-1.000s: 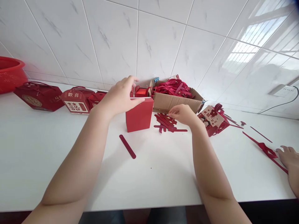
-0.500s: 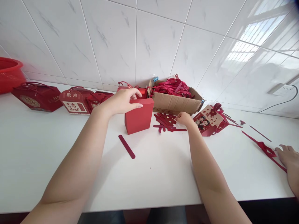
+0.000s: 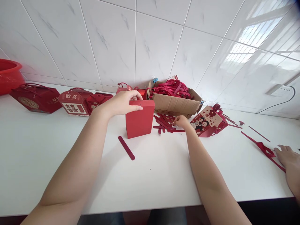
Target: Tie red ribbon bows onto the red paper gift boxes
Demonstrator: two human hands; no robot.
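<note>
An upright plain red paper box (image 3: 140,123) stands on the white table in front of me. My left hand (image 3: 124,103) grips its top edge, with the thumb on the near face and the fingers over the top. To the right lies a loose pile of dark red strips (image 3: 164,122) with rounded ends. My right hand (image 3: 181,121) is at the pile's right side, fingertips pinched together low over the strips; whatever is between them is too small to make out. One single red strip (image 3: 126,148) lies apart, nearer to me.
Behind the pile, a cardboard box (image 3: 175,105) holds red ribbons (image 3: 173,89). Decorated gift boxes (image 3: 74,107) line the left back, beside a red basin (image 3: 9,76). A printed gift box (image 3: 203,123) stands right. Another person's hand (image 3: 287,156) rests near a red ribbon (image 3: 266,150).
My right hand has shifted slightly left and down over the strips. My left hand stays on the red box, and the view has shifted a little.
</note>
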